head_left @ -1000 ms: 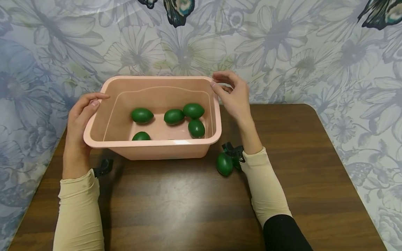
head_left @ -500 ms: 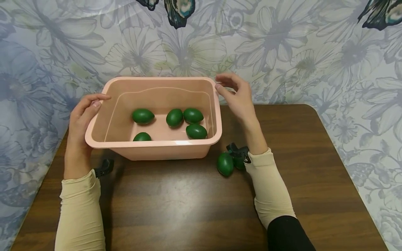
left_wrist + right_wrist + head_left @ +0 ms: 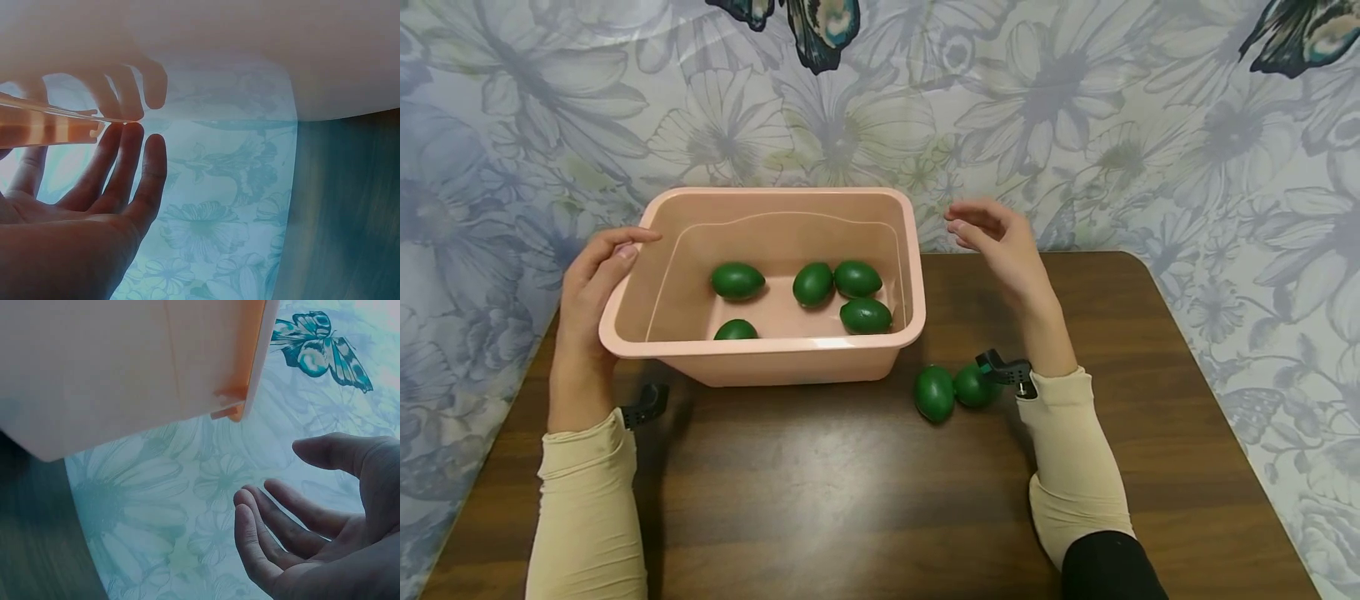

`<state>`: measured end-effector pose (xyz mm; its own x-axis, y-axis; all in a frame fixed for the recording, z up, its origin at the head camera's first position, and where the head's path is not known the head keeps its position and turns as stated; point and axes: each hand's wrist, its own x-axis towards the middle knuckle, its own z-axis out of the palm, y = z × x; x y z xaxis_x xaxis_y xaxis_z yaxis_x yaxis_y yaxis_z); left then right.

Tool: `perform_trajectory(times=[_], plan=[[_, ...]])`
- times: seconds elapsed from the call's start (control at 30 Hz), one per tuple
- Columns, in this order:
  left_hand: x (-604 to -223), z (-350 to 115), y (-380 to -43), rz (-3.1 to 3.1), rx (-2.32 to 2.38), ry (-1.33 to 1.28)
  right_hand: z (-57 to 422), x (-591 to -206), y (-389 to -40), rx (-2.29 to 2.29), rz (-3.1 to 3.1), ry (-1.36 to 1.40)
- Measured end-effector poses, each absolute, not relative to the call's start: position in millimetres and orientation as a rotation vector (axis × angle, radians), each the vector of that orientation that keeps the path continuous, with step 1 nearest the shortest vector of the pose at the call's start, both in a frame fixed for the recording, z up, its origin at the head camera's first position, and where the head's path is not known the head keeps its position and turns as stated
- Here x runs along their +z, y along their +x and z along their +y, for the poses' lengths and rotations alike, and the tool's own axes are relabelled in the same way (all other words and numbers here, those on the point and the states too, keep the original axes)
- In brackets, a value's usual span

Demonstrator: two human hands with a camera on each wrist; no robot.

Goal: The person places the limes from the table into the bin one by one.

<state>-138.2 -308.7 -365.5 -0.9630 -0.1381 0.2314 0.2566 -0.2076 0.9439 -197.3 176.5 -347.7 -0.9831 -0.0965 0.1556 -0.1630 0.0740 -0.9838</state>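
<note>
Pink bin (image 3: 763,343): L hand (image 3: 589,287) pinches approx 10-o'clk edge; R hand (image 3: 1006,254) half-open, nil held, approx 3-o'clk; green fruit (image 3: 813,285) inside.

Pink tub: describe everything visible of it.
The pink tub looks like glossy plastic: rectangular with rounded corners, a wide rim and walls narrowing toward the base. It is open side up, toward the back of the table. Five green egg-shaped objects show inside. The left hand grips its left rim.
</note>
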Motion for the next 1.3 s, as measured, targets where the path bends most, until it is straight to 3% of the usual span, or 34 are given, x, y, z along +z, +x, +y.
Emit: perform_trajectory(times=[0.5, 1.0, 1.3], plan=[[-367.5, -308.8, -139.7, -1.810, -2.252, -0.139, 210.9, -363.2, -185.3, 2.085, -2.551, 0.641], [-365.3, -305.8, -142.8, -1.797, -2.243, -0.188, 264.7, -381.8, -171.3, 2.056, -2.717, 0.775], [-367.4, -309.9, -139.7, -1.801, -2.255, -0.191, 266.2, -392.1, -167.6, 2.145, -2.756, 0.920]])
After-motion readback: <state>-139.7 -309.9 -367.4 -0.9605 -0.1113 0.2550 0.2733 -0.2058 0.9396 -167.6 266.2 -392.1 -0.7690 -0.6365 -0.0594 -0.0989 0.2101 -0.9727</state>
